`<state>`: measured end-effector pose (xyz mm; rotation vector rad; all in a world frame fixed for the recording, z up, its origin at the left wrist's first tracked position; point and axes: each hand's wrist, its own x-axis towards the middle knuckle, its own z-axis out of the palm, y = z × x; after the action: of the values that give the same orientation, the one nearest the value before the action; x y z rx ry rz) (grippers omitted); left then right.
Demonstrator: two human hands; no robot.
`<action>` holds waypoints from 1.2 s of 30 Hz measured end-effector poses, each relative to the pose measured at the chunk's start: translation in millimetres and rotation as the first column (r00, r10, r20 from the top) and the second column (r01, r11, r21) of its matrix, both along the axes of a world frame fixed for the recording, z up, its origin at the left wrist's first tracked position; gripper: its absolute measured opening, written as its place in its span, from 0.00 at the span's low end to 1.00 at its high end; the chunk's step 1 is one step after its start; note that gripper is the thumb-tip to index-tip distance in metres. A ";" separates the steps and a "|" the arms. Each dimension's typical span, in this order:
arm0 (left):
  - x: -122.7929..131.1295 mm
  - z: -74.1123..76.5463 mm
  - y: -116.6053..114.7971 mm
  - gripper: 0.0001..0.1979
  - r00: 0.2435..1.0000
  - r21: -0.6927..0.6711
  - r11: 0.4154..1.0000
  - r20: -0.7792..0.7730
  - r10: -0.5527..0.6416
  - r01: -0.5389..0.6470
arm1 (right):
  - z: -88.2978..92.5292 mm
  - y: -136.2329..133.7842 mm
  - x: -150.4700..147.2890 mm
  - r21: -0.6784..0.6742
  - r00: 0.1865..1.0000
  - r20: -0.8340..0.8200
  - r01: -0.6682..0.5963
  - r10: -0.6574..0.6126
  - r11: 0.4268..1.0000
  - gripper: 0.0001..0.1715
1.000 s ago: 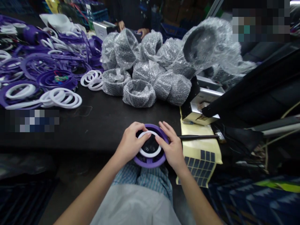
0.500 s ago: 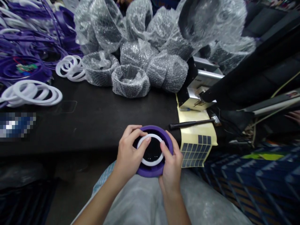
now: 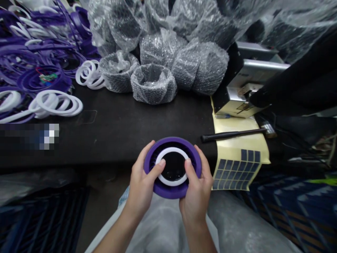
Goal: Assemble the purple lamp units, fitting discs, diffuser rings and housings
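1. Being held in both hands, a round purple housing (image 3: 171, 141) is seen from above. A white ring (image 3: 171, 149) is seated inside its wide rim, and a glossy black centre (image 3: 174, 165) is shown within the ring.
2. The housing is kept above the person's lap, just off the near edge of a black table (image 3: 113, 140).
3. The left fingers (image 3: 140, 158) and right fingers (image 3: 203, 162) are closed around the outer rim. The left thumb (image 3: 160, 163) and right thumb (image 3: 188, 162) are pressed on the white ring.
4. The left hand (image 3: 142, 186) and right hand (image 3: 196, 193) are placed on opposite sides of the housing, with both forearms raised from the lap.
5. Just right of the housing, a yellow sheet with dark-blue squares (image 3: 238, 165) is laid over the table edge, and a black-handled tool (image 3: 231, 135) is placed on it.
6. Bubble-wrapped bundles (image 3: 153, 84) are heaped beyond, and purple and white rings (image 3: 55, 102) are piled toward the far left.
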<state>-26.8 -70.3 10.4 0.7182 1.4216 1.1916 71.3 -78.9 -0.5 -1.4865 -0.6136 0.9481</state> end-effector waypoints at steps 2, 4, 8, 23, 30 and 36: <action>-1.8 1.7 2.9 0.25 1.000 0.000 1.000 0.007 -0.006 0.006 | 0.7 0.5 -0.9 0.000 1.000 0.009 -0.001 0.001 1.000 0.23; -3.3 2.5 4.7 0.25 1.000 0.016 1.000 0.004 -0.018 0.018 | 1.6 1.4 -1.8 0.000 1.000 0.022 -0.006 0.006 1.000 0.23; -5.5 0.4 5.5 0.24 0.997 0.058 0.996 -0.027 -0.069 0.071 | 1.1 2.9 -0.8 0.008 0.998 0.062 -0.013 0.012 1.000 0.23; -5.0 3.9 0.7 0.28 0.846 0.248 0.936 -0.525 -0.087 0.250 | 13.1 -0.7 13.0 -0.073 0.910 0.346 -0.218 0.230 0.973 0.38; -2.8 4.1 1.3 0.31 0.813 0.243 0.926 -0.573 -0.102 0.287 | 14.6 -0.6 20.6 -0.132 0.804 0.502 -0.295 0.320 0.946 0.39; -2.0 11.8 14.0 0.30 0.708 0.218 0.912 -0.699 -0.102 0.347 | 16.6 13.1 31.7 -0.199 0.601 0.680 -0.401 0.420 0.894 0.38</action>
<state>-28.8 -56.3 22.1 1.6629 1.6522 1.0169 103.0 -65.8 16.2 -1.7683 -1.5858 0.6798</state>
